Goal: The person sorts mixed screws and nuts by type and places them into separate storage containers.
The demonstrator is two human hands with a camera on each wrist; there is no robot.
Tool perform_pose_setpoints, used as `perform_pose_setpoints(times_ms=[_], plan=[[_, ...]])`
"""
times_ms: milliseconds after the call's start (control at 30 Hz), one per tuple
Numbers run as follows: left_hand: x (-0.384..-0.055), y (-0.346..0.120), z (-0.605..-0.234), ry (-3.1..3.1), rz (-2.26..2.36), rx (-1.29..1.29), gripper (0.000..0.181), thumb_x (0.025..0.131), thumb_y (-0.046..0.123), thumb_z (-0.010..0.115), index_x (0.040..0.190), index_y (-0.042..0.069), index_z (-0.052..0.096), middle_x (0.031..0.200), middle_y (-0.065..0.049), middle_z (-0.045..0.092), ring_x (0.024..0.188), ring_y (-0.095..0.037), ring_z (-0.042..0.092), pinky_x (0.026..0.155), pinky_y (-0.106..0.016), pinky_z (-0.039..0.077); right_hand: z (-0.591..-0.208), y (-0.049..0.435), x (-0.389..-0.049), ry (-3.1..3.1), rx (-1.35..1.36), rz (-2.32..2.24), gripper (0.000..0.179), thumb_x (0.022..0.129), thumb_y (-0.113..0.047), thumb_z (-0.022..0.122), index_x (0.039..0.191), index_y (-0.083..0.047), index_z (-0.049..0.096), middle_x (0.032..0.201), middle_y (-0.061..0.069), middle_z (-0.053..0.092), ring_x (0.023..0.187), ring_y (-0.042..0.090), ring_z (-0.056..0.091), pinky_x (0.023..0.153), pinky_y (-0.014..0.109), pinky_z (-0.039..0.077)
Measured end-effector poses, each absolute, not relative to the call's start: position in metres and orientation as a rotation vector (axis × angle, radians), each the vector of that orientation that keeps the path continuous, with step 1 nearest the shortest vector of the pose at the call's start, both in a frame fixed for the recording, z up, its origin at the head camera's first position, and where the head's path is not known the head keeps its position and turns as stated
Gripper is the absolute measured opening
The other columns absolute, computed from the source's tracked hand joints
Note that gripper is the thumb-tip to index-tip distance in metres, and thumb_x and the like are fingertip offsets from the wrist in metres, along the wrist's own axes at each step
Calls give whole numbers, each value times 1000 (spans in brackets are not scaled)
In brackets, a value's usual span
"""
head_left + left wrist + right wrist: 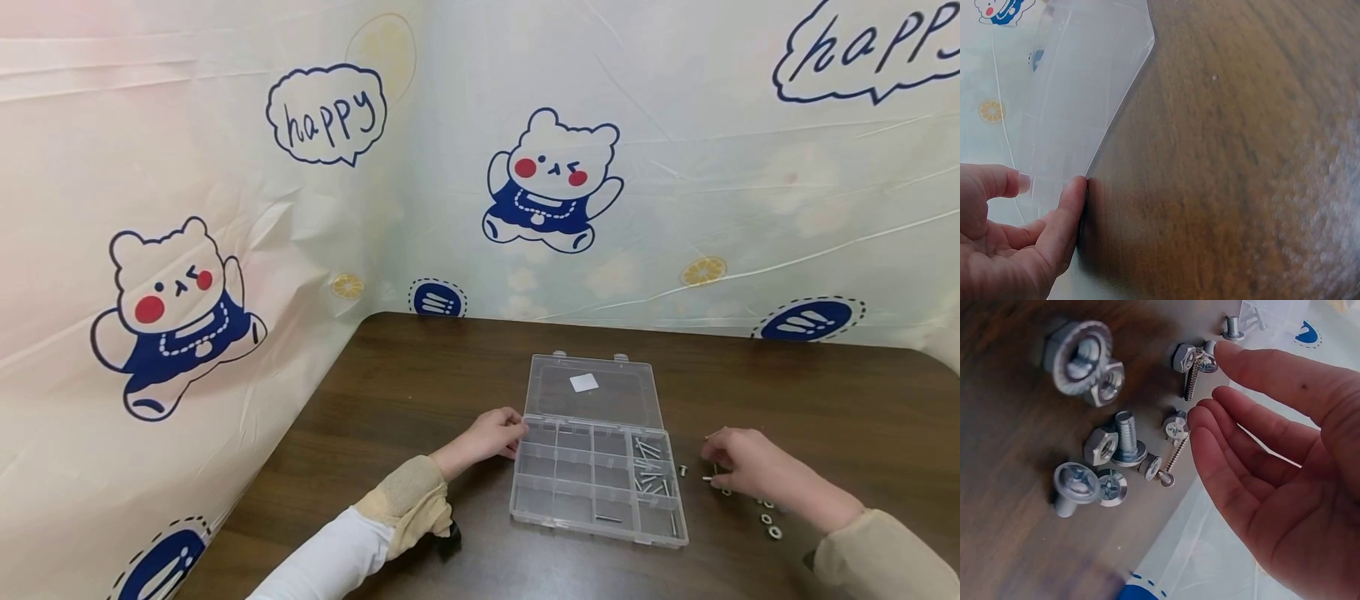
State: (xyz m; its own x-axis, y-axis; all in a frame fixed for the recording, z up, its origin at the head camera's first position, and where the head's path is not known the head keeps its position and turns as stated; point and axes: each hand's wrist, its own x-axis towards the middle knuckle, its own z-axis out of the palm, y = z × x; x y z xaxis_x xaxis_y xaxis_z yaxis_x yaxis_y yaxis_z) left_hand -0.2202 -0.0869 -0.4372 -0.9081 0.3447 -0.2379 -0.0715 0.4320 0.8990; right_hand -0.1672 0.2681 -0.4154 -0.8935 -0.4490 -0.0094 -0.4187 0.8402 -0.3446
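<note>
A clear plastic compartment box (558,524) lies on the table with its lid (607,404) folded back. At its left side, near the hinge, my left hand (491,433) pinches the edge between thumb and fingers. Silvery screws (651,483) fill part of the right-hand column, and a single screw (607,518) lies in a front compartment. To the right of the box, my right hand (750,462) hovers low over loose hardware, thumb and fingers apart. In the right wrist view its fingertips are beside a long thin screw (1192,382) and a hex nut (1184,358); nothing is visibly gripped.
Nearer the right wrist lie a flange nut (1079,359), a bolt (1125,437), and a round-headed screw (1077,481), among several other pieces. One small screw (683,471) stands close to the box's right wall. A printed cloth (450,167) hangs behind the brown table (420,375).
</note>
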Motion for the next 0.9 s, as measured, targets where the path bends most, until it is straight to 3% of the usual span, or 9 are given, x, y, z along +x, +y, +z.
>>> perform_pose_setpoints(times_ms=[333,567,733,900], plan=[[-210,-85,-420,2325,1472,245,19,88,4,51,98,-12,51,75,-10,54,60,-13,52,62,-34,57,-419,268,-166,2929,-687,-547,23,60,-3,78,75,-4,61,68,-5,50,60,5,44,51,23,43],[-219,-87,-436,2309,1484,238,21,88,7,52,99,-11,52,72,-7,51,58,-12,52,59,-32,57,-423,268,-167,2938,-695,-579,23,57,12,64,73,-4,61,68,-3,54,59,9,49,50,22,45],[-220,-87,-437,2307,1483,243,21,87,7,52,98,-11,52,70,-7,52,57,-12,52,58,-30,57,-424,267,-169,2960,-701,-550,24,57,13,58,69,-9,58,65,-6,52,59,7,46,49,23,43],[-220,-87,-437,2312,1476,248,20,88,7,51,98,-11,52,70,-6,51,57,-12,52,58,-30,57,-424,266,-169,2931,-669,-570,26,55,12,61,68,-10,55,62,-6,48,57,8,44,48,22,40]])
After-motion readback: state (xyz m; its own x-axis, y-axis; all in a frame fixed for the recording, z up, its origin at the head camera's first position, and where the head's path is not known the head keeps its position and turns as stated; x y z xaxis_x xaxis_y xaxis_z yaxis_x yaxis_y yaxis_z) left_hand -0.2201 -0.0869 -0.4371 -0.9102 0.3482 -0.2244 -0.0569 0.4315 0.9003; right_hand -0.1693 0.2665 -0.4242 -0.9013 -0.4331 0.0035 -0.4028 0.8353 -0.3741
